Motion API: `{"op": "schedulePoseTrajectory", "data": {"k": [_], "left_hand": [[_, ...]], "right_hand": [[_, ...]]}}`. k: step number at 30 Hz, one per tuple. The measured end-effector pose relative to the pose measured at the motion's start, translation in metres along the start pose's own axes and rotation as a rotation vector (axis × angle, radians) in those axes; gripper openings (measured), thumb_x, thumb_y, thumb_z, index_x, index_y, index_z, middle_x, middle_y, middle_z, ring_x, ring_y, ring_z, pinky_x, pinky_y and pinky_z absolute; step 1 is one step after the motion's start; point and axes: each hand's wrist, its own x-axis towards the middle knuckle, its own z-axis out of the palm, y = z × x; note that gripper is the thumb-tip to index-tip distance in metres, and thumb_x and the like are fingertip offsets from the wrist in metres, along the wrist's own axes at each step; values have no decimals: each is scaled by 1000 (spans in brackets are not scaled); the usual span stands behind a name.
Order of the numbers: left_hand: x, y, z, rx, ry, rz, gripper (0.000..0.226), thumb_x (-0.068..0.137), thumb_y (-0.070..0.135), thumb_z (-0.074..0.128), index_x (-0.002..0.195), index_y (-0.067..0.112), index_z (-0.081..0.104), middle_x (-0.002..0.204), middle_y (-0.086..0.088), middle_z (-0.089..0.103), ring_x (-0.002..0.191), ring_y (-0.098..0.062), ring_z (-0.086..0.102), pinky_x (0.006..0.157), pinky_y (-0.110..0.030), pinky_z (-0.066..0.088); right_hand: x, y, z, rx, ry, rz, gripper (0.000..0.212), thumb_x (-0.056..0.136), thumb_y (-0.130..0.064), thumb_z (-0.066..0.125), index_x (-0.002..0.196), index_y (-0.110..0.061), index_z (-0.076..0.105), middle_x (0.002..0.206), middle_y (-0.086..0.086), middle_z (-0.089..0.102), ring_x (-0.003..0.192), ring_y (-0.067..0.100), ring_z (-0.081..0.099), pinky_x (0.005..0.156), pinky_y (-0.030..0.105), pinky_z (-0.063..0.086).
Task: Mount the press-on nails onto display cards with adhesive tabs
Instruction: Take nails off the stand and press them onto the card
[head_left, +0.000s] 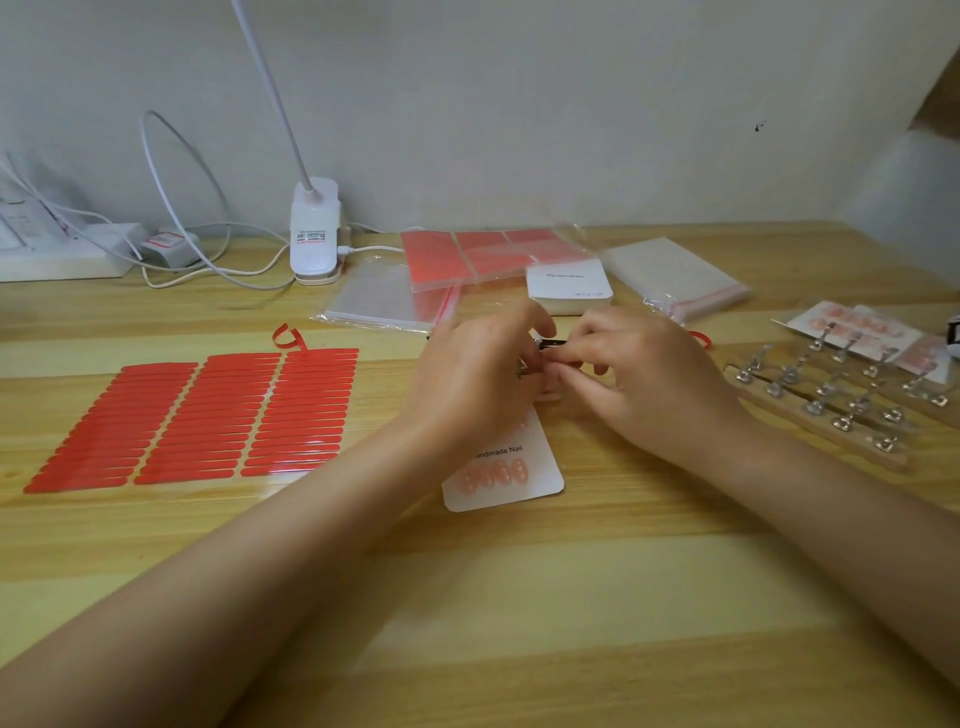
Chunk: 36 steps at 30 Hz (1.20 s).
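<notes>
Left hand (470, 382) and right hand (641, 376) together mid-desk, fingers curled, pinching small dark metal tool (548, 344) between them; grip detail blurred. White rounded display card printed "Handmade Nail" (506, 467) flat under left hand, row of pink press-on nails (492, 477) near its lower edge. Red adhesive tab sheet (208, 415) well left. Clear rack of metal nail stands (836, 395) right, near desk edge. Bare wooden desktop (519, 623) in front.

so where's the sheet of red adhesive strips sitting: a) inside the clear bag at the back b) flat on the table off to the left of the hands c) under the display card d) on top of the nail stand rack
b: the sheet of red adhesive strips lies flat on the wooden table, left of the left hand, apart from the display card.
</notes>
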Motion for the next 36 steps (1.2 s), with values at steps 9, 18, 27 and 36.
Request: {"op": "schedulePoseTrajectory", "data": {"k": [9, 18, 27, 36], "left_hand": [[5, 2, -2, 32, -28, -28, 26, 79, 15, 66, 102, 18, 54, 74, 17, 57, 80, -9, 54, 76, -28, 36], [5, 4, -3, 29, -59, -64, 31, 78, 21, 70, 101, 21, 50, 69, 19, 53, 74, -6, 47, 96, -35, 34], [-16, 4, -28, 138, 47, 203, 28, 80, 20, 69, 105, 13, 59, 91, 12, 47, 90, -17, 50, 71, -24, 31], [-67, -11, -37, 21, -153, 258, 25, 85, 33, 56, 95, 16, 72, 90, 2, 66, 83, -20, 62, 69, -38, 50]], "right_hand": [[6, 5, 1, 199, -68, 185, 10, 84, -22, 64, 85, -24, 74, 66, -18, 50, 59, 1, 44, 58, 23, 30], [15, 11, 2, 434, -15, 488, 15, 84, -21, 63, 73, -16, 72, 52, -12, 55, 45, -5, 44, 46, 8, 32], [-19, -14, -8, 453, 159, 325, 10, 83, -13, 65, 82, -20, 72, 77, -8, 64, 60, 1, 48, 57, 7, 35], [-45, -25, 8, 278, -5, 110, 10, 81, -21, 68, 89, -19, 75, 74, -7, 59, 67, 11, 54, 62, 21, 40]]}}
